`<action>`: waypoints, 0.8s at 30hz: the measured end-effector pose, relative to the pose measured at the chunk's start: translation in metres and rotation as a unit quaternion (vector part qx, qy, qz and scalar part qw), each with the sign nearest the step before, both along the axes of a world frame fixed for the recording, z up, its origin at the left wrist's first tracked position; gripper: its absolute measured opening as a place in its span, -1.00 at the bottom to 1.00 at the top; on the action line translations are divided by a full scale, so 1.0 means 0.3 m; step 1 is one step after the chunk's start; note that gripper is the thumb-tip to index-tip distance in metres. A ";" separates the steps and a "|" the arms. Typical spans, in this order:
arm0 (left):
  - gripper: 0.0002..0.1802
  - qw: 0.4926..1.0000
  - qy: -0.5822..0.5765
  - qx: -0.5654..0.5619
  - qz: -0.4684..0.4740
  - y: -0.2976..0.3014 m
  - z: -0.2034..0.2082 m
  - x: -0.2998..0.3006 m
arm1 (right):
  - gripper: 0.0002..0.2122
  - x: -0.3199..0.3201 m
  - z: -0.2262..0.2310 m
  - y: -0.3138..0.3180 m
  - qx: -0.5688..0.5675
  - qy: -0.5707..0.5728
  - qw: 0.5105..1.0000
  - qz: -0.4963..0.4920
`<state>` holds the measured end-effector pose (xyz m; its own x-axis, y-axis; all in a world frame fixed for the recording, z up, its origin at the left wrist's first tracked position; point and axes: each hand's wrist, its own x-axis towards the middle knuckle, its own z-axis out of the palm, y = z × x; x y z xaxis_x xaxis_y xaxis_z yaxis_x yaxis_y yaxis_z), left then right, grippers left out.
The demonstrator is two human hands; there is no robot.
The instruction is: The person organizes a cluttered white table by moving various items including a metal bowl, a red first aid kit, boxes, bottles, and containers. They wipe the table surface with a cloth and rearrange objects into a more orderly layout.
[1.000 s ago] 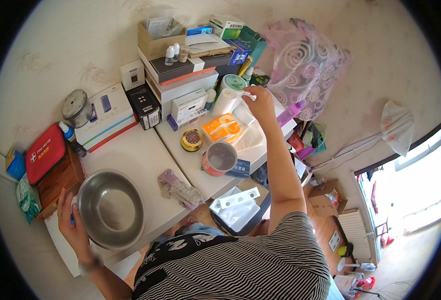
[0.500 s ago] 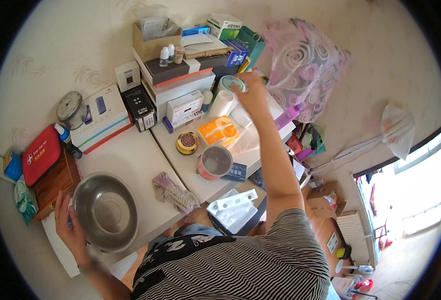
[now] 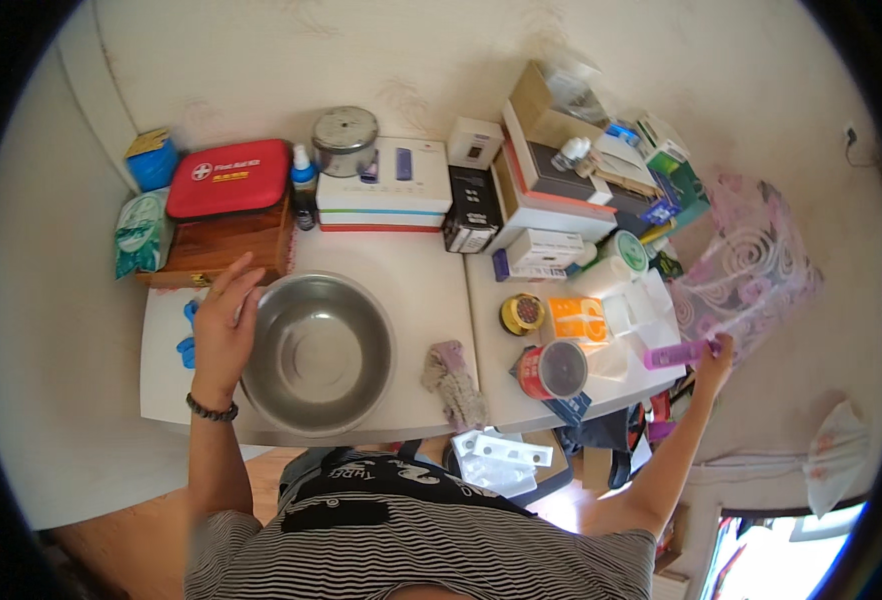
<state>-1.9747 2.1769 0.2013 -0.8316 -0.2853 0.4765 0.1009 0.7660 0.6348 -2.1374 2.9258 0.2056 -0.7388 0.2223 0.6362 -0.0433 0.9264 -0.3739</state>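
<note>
My left hand [image 3: 226,335] is beside the left rim of a wide steel basin [image 3: 321,355], its fingers stretched out. Just left of that hand lies a small blue thing [image 3: 188,351], partly covered by it, too unclear to name. Over at the right edge of the table, my right hand [image 3: 717,364] has its fingers closed round one end of a slim purple bottle [image 3: 673,356]. Near the bottle are white tissue paper [image 3: 646,305], an orange tissue pack [image 3: 576,320] and a red tin [image 3: 551,370] with a clear top.
A grey-purple cloth [image 3: 454,385] lies between basin and tin. Along the wall stand a red first-aid case [image 3: 229,180] on a wooden box [image 3: 223,245], a metal pot [image 3: 345,142] and stacked boxes [image 3: 561,200]. A pink patterned plastic sheet [image 3: 751,250] hangs at right.
My right hand has gone from the round green-lidded container to the purple bottle and closed on it. My left hand stays by the basin. The view has turned.
</note>
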 end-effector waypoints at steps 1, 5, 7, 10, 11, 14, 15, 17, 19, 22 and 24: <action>-0.73 1.000 0.002 -0.012 0.003 -0.004 0.007 0.001 | -0.71 0.011 0.005 -0.036 -0.016 0.017 1.000 -0.007; -0.74 1.000 0.007 0.011 0.010 -0.031 -0.009 0.004 | -0.71 0.097 0.213 -0.199 -0.002 0.104 0.994 -0.015; -0.75 1.000 0.003 0.006 0.016 -0.056 -0.014 0.011 | -0.70 0.153 0.362 -0.336 0.019 0.138 0.990 0.027; -0.75 0.999 0.010 0.031 0.012 -0.076 -0.023 0.014 | -0.69 0.190 0.553 -0.571 -0.074 0.180 0.965 0.178; -0.75 1.000 0.013 0.024 0.012 -0.083 -0.028 0.018 | -0.68 0.190 0.593 -0.654 -0.123 0.172 0.948 0.240; -0.74 1.000 0.017 0.010 0.015 -0.114 -0.034 0.032 | -0.63 0.142 0.631 -0.924 -0.210 0.110 0.899 0.369; -0.74 1.000 0.011 0.014 0.021 -0.125 -0.032 0.044 | -0.62 0.115 0.624 -1.028 -0.223 0.085 0.888 0.394; -0.74 0.999 0.004 0.023 0.033 -0.151 -0.028 0.073 | -0.61 0.069 0.621 -1.252 -0.229 0.037 0.872 0.431; -0.74 0.999 -0.001 0.029 0.041 -0.178 -0.029 0.098 | -0.62 0.010 0.617 -1.443 -0.241 -0.020 0.849 0.469; -0.74 1.000 0.010 -0.001 0.028 -0.206 -0.055 0.115 | -0.67 -0.195 0.550 -1.592 -0.204 -0.034 0.833 0.514; -0.74 0.999 -0.011 0.028 0.039 -0.216 -0.043 0.150 | -0.68 -0.310 0.516 -1.696 -0.132 -0.014 0.859 0.494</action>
<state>-1.9297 2.1121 0.1885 -0.8154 -0.3755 0.4406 0.0283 0.7343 0.6783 -2.2305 2.4169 0.3605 -0.6636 -0.3886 0.6393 -0.7479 0.3244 -0.5792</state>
